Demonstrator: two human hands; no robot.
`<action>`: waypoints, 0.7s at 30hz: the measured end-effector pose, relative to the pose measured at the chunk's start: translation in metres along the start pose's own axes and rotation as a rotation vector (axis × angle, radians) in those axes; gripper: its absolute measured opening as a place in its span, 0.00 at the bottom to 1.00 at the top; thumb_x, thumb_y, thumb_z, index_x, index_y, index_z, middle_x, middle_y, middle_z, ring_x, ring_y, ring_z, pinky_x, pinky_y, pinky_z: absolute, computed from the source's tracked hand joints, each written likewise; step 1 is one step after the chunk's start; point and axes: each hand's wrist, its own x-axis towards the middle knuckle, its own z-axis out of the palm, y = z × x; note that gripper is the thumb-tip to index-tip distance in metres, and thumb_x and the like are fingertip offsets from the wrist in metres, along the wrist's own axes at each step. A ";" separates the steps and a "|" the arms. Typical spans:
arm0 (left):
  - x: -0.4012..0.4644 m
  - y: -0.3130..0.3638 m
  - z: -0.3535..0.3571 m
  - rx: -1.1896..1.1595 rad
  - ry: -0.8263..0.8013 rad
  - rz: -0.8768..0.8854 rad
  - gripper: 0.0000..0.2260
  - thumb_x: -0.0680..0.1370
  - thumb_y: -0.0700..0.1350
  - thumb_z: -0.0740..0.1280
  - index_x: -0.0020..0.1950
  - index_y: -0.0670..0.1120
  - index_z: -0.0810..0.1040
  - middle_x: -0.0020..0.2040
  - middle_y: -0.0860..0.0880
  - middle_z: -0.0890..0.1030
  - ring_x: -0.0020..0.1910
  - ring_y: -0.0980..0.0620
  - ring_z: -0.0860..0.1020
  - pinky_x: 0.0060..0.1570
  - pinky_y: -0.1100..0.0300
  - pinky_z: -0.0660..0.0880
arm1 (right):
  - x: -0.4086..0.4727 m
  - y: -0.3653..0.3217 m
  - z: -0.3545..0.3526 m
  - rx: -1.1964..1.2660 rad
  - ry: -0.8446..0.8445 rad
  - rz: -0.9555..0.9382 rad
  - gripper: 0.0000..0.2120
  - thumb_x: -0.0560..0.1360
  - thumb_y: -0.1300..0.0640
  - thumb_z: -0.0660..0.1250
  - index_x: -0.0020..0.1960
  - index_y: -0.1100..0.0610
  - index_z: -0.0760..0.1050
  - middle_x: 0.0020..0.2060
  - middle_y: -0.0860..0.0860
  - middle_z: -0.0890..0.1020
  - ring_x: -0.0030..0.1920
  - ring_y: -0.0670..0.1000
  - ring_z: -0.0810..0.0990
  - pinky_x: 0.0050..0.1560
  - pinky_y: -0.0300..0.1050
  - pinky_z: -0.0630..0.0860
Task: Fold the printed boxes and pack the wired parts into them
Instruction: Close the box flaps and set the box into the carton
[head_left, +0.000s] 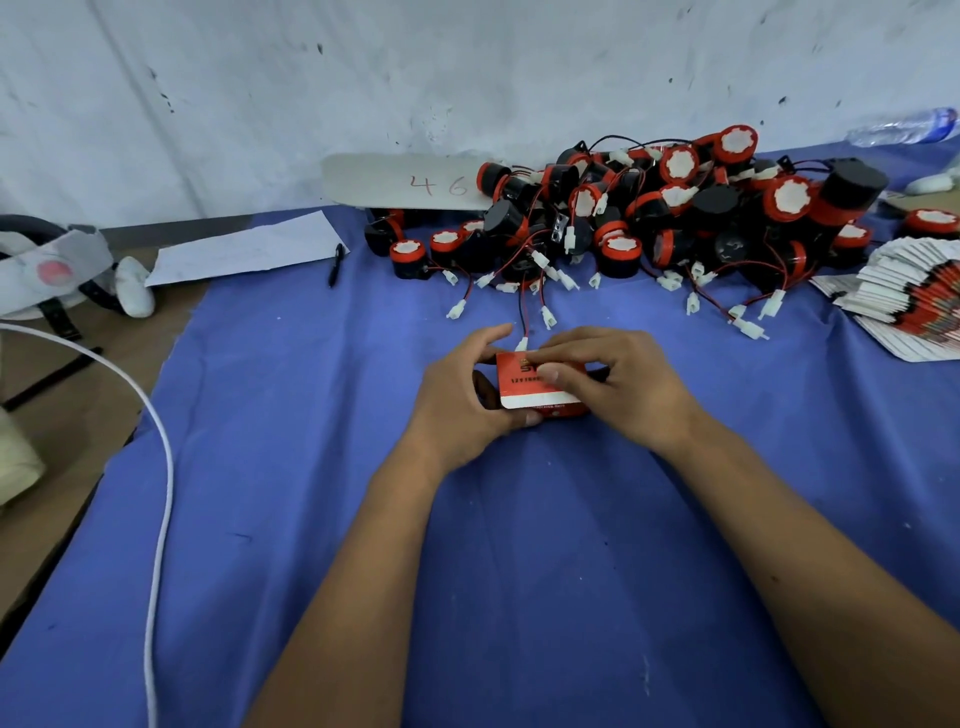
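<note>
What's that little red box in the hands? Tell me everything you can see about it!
The red box is small, looks like printed card, red with dark lettering and a white strip along its near edge. It sits low over the blue cloth, in front of the pile of wired parts. The left hand grips its left side, the right hand curls over its top. Whether it is closed is hidden.

Two bare forearms, no sleeves or gloves, left hand (462, 400) and right hand (618, 384) without rings.
</note>
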 end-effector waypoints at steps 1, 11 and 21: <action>0.000 0.000 0.000 -0.003 0.000 0.002 0.43 0.65 0.42 0.85 0.76 0.51 0.71 0.64 0.50 0.80 0.41 0.56 0.79 0.51 0.53 0.82 | 0.000 -0.001 -0.001 0.005 -0.012 -0.002 0.11 0.77 0.49 0.73 0.57 0.49 0.85 0.54 0.43 0.84 0.57 0.43 0.82 0.55 0.44 0.79; -0.001 0.001 0.001 0.004 0.003 0.022 0.41 0.66 0.43 0.85 0.76 0.50 0.72 0.62 0.52 0.80 0.37 0.62 0.79 0.45 0.68 0.75 | 0.000 -0.002 0.003 -0.034 -0.035 -0.044 0.15 0.75 0.52 0.76 0.61 0.52 0.84 0.54 0.45 0.83 0.55 0.42 0.81 0.55 0.37 0.77; -0.001 0.005 0.004 0.066 0.007 0.056 0.38 0.66 0.45 0.85 0.74 0.49 0.75 0.62 0.53 0.80 0.42 0.61 0.77 0.50 0.67 0.75 | 0.004 -0.006 0.008 0.042 0.046 0.043 0.10 0.78 0.50 0.71 0.52 0.55 0.86 0.48 0.49 0.84 0.52 0.46 0.80 0.51 0.44 0.77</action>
